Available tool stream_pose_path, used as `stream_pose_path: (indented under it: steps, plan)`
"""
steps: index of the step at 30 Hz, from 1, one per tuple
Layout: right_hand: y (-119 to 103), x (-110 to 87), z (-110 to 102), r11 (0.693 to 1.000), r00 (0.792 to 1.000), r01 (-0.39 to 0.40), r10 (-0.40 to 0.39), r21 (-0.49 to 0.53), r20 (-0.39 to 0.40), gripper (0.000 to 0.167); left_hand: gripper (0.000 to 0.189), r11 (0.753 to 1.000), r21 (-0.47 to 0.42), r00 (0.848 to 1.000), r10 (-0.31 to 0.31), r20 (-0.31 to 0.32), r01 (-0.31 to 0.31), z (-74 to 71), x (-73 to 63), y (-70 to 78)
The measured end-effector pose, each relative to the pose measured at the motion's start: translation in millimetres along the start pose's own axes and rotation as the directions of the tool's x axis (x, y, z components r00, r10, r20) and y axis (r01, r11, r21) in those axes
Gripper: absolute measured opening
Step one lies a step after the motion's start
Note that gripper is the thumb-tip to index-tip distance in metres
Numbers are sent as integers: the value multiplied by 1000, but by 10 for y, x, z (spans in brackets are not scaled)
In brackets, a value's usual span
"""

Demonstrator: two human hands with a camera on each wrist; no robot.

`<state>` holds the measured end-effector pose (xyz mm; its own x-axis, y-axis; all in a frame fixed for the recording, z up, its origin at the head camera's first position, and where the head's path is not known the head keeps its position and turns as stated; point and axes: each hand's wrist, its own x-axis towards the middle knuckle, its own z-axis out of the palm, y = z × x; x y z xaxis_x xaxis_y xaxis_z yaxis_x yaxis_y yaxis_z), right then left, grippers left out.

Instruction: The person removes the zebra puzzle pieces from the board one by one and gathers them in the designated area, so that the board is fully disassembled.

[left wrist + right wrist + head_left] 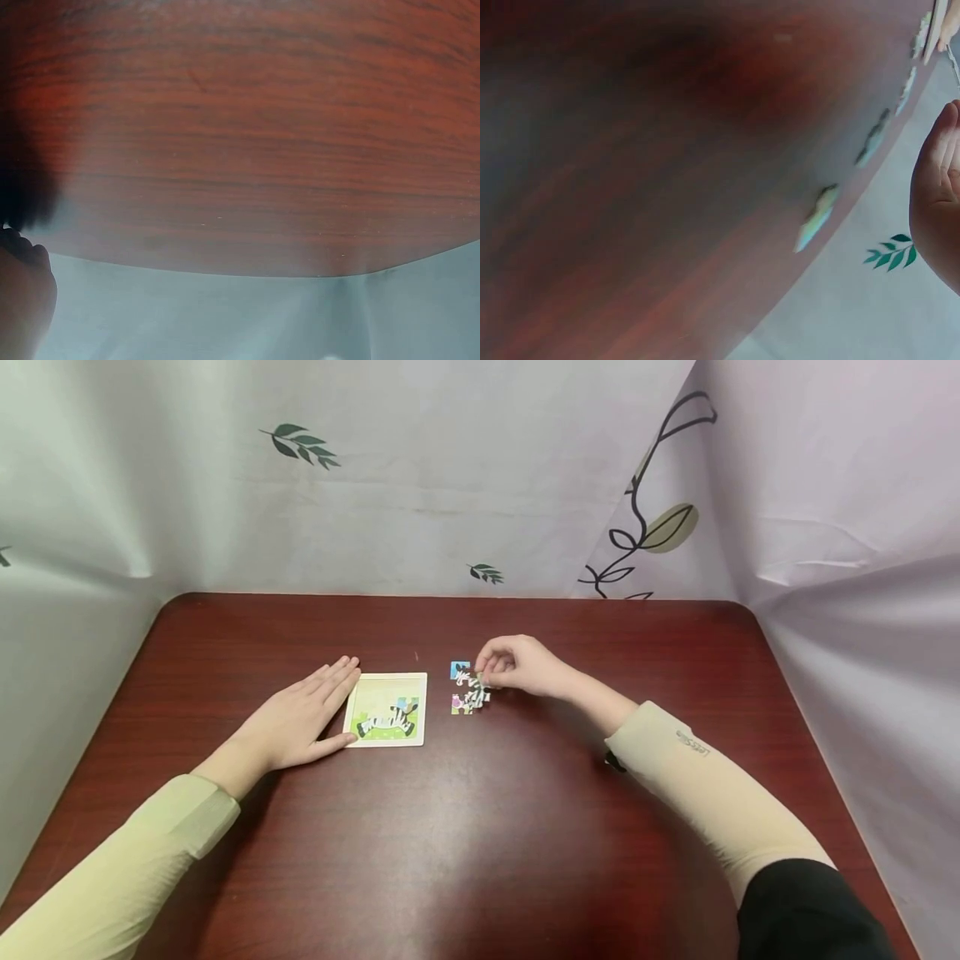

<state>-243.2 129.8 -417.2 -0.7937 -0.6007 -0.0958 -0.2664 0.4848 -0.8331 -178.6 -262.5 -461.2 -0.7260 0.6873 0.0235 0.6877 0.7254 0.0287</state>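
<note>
My left hand [303, 714] lies flat with straight fingers, its fingertips and thumb at the left edge of a square puzzle board [422, 710]. In the board's recess, a jigsaw picture shows zebra legs on green grass. Right of the board, loose puzzle pieces lie close together: a blue one [459, 669], a pink and green one [462, 704] and a black-and-white striped one [477, 695]. Over their right side, my right hand [525, 664] pinches a small puzzle piece [483, 679] between thumb and curled fingers, which partly hide it. Several pieces [817, 217] show edge-on in the right wrist view.
A dark red wooden table [360, 843] with rounded far corners holds everything. Pale curtains [420, 510] with leaf prints hang behind and at both sides. In the left wrist view, wood grain fills most of the picture, with part of the left hand [26, 296] at lower left.
</note>
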Motion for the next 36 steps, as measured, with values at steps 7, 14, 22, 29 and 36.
stream_pose_path:
  steps: [7, 14, 22, 29, 36]
  plan:
    - [166, -188, -51, 1000, 1000, -20, 20, -15, 15, 9, 94, 1000, -3, 1000, -15, 16, 15, 30, 4, -2]
    - [273, -292, -46, 998, 999, -39, 40, -56, 15, 9, 92, 1000, 0, 1000, 6, -8, -6, 31, -5, 5]
    - [256, -313, -44, 988, 1000, 0, -4, -156, -30, 8, 93, 1000, -1, 999, -18, 26, 18, 11, 7, 18]
    - [240, -342, -15, 979, 1000, 17, -14, -202, 20, 15, 93, 1000, 1, 999, -16, 28, 15, -4, 8, 19]
    - [258, -339, 20, 957, 998, 31, -15, -288, 56, 18, 93, 1000, -4, 1000, -5, 17, 5, -4, 10, 14]
